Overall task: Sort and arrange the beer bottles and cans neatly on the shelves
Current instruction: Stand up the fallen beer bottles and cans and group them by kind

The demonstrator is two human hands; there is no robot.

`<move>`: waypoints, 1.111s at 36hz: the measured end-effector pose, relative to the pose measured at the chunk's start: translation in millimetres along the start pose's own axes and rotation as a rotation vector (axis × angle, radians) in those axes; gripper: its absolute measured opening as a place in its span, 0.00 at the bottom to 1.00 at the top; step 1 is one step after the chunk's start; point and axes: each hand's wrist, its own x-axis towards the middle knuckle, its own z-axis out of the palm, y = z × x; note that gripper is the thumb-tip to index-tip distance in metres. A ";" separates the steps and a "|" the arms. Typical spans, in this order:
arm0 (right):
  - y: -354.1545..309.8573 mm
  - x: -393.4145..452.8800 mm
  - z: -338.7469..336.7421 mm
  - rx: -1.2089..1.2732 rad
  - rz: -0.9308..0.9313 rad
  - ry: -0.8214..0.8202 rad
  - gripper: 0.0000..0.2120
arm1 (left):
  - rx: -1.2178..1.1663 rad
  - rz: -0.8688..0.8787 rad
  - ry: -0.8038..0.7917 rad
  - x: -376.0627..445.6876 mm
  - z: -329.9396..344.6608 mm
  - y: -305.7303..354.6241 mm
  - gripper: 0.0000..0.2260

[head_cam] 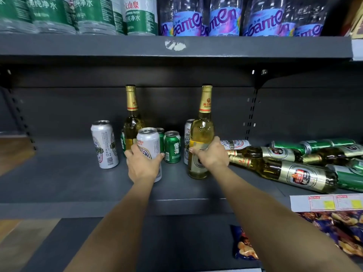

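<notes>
The right hand (209,154) grips an upright beer bottle (201,134) round its lower body, long axis vertical, standing on the shelf (78,179) just left of the heap of bottles and cans (294,163) lying on their sides at the right. The left hand (144,163) wraps a white can (148,143), upright, just in front of the far bottle (132,122) and green cans (172,146). The heap lies nearer the right hand, so it likely falls to that one.

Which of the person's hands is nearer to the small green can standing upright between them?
Left. The left hand, gripping a white can, sits just left of the green can. The right hand, holding an upright bottle, is farther right.
</notes>
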 end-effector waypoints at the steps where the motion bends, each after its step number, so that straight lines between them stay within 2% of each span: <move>1: -3.3 0.0 2.7 0.000 -0.005 -0.004 0.31 | 0.006 0.006 -0.004 0.3 0.3 -0.2 0.36; 9: -12.9 0.4 25.1 -0.025 -0.053 -0.032 0.33 | 0.033 0.064 0.023 -2.5 4.0 -3.7 0.41; 12: -14.1 2.8 26.8 -0.042 -0.045 -0.045 0.34 | 0.025 0.107 0.087 -6.2 4.0 -2.8 0.43; 16: -10.4 8.1 22.9 -0.024 -0.035 -0.107 0.34 | 0.043 0.236 0.320 -7.3 3.6 1.8 0.32; 20: 5.0 6.3 7.5 -0.029 -0.101 -0.102 0.38 | 0.052 0.393 0.383 -12.6 4.3 20.3 0.24; 24: 40.4 11.7 -25.7 -0.146 -0.066 0.054 0.38 | 0.029 0.571 0.303 -30.3 18.1 47.5 0.20; 28: 87.0 25.5 -68.7 -0.513 -0.111 0.150 0.36 | 0.024 0.701 0.225 -56.5 42.7 77.4 0.19; 30: 107.7 33.0 -89.8 -0.646 -0.113 0.128 0.37 | 0.022 0.731 0.176 -70.1 58.8 91.0 0.19; 34: 144.3 46.6 -123.1 -0.754 -0.082 0.014 0.42 | 0.017 0.714 0.006 -101.2 96.1 112.6 0.17; 40: 183.9 61.2 -147.1 -0.810 -0.175 -0.172 0.46 | 0.085 0.551 -0.129 -146.9 142.2 135.0 0.12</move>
